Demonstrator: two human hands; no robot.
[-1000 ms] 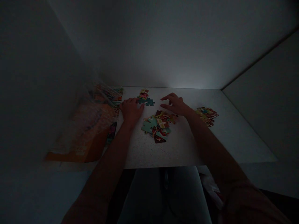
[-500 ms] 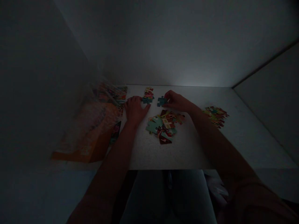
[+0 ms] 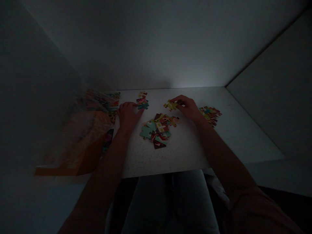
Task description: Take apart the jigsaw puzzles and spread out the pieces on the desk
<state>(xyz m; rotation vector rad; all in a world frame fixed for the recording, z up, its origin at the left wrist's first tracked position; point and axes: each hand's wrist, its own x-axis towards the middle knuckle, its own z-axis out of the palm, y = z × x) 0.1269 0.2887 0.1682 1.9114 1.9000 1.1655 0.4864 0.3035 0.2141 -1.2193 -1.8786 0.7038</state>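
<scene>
Between the thumb and fingers of my right hand [image 3: 186, 107] is a yellow-green puzzle piece [image 3: 169, 105], held above the white table. My left hand [image 3: 128, 114] rests on the table with thumb and fingers apart, beside a small stack of puzzle pieces [image 3: 142, 101] with blue-green ones at its near end. A loose heap of mixed pieces [image 3: 158, 129] lies between my forearms. To the right, partly behind my right wrist, is another pile of pieces [image 3: 210, 114].
At the left lie an orange packet [image 3: 91, 154] under clear plastic and colourful printed pictures [image 3: 109, 99]. A pale wall rises behind the white table [image 3: 185, 156], whose front edge is above my lap.
The view has shifted to the right. My right hand held a blue-green piece before and now holds a yellow-green one. Blue-green pieces lie on the small stack by my left hand.
</scene>
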